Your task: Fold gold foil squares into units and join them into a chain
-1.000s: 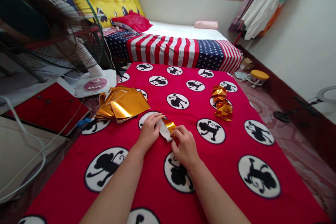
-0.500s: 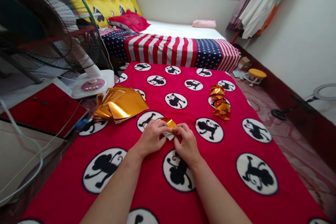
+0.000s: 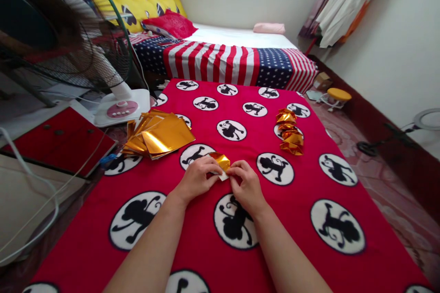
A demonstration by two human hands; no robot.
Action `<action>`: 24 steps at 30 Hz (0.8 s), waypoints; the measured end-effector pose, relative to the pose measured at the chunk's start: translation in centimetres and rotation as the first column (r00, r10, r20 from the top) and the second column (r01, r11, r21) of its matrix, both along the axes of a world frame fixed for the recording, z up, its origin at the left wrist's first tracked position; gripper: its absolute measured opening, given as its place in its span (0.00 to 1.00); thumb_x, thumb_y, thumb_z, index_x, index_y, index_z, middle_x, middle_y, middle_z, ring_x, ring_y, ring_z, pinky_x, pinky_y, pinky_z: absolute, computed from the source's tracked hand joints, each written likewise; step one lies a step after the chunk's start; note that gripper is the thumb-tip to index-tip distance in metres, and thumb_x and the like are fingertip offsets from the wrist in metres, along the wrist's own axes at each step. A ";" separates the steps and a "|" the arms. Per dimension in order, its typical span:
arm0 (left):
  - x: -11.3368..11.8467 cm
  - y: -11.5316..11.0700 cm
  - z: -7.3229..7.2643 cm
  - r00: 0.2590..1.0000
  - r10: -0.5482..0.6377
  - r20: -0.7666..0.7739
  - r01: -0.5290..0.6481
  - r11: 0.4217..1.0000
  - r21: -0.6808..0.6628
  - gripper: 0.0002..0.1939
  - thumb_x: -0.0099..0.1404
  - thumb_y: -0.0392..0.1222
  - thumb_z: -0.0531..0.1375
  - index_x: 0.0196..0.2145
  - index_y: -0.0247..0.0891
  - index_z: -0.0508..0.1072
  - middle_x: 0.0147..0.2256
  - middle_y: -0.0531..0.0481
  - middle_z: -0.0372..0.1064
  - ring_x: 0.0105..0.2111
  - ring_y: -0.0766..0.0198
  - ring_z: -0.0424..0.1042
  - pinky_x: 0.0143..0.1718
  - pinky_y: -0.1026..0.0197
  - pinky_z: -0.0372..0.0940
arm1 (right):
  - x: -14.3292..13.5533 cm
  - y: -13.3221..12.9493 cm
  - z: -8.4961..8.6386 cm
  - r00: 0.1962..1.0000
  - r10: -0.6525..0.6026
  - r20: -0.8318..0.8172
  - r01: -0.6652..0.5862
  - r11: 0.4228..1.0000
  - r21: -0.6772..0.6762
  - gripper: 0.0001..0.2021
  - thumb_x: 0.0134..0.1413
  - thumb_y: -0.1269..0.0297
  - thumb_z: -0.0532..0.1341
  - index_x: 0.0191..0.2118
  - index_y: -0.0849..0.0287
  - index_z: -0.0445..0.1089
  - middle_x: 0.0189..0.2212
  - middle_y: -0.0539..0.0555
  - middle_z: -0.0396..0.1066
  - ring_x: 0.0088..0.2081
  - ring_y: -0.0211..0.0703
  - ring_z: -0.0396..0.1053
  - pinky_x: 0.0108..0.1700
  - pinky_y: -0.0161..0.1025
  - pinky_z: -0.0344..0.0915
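Observation:
A partly folded sheet of gold foil paper [image 3: 222, 161] is between my hands over the red monkey-print cloth [image 3: 192, 247], its white underside showing at the near edge. My left hand [image 3: 200, 175] pinches its left side, fingers curled over it. At its right edge, my right hand [image 3: 244, 184] grips the paper between thumb and fingers. To the left lies a fanned stack of flat gold foil sheets [image 3: 168, 133]. Several folded gold pieces [image 3: 290, 132] stand in a row on the right. My fingers hide part of the paper.
A running fan [image 3: 121, 107] stands left of the cloth, near a red panel [image 3: 58, 139] and loose white cables. Beyond the cloth is a bed with a striped, starred cover [image 3: 213, 62]. A yellow stool [image 3: 338, 94] and a ring light [image 3: 426, 119] stand at right.
Less of the paper's white underside shows between my hands now. My right hand has shifted slightly, and its fingers have moved at the paper's edge. The stack and the folded row are unchanged.

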State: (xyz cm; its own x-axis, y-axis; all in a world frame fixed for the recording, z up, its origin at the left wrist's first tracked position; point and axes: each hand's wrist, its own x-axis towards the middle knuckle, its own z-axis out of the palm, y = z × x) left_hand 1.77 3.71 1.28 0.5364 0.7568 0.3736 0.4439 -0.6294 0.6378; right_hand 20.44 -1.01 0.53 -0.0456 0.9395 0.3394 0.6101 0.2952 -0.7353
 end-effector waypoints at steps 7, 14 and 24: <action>0.0 0.1 0.0 0.998 -0.054 -0.013 0.054 0.998 -0.014 0.02 0.60 0.40 0.66 0.31 0.44 0.81 0.35 0.49 0.73 0.37 0.62 0.71 0.41 0.58 0.66 | 0.3 0.1 0.4 1.000 0.010 -0.010 -0.010 0.999 -0.043 0.14 0.51 0.78 0.57 0.35 0.55 0.78 0.35 0.53 0.70 0.37 0.41 0.69 0.42 0.39 0.67; 0.1 0.2 0.1 1.000 -0.017 0.000 0.017 0.998 -0.066 0.02 0.60 0.38 0.65 0.30 0.41 0.79 0.35 0.49 0.74 0.37 0.62 0.72 0.42 0.58 0.66 | 0.4 0.5 0.3 1.000 -0.014 -0.028 0.011 0.995 -0.099 0.09 0.54 0.73 0.61 0.33 0.55 0.79 0.33 0.52 0.69 0.35 0.40 0.68 0.41 0.38 0.66; 0.6 -0.1 0.2 0.998 0.059 0.008 -0.058 0.996 -0.071 0.04 0.61 0.35 0.63 0.28 0.39 0.76 0.33 0.48 0.74 0.36 0.61 0.72 0.41 0.58 0.67 | 0.2 0.7 0.2 0.998 -0.042 -0.039 0.037 0.992 -0.120 0.09 0.54 0.73 0.61 0.32 0.54 0.78 0.32 0.51 0.69 0.33 0.40 0.68 0.39 0.37 0.67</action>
State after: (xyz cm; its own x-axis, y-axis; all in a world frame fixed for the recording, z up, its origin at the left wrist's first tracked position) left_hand 2.35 3.64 1.52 0.4869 0.8115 0.3231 0.4715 -0.5556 0.6849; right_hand 20.62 -0.30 0.69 0.0038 0.9742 0.2255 0.5881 0.1802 -0.7885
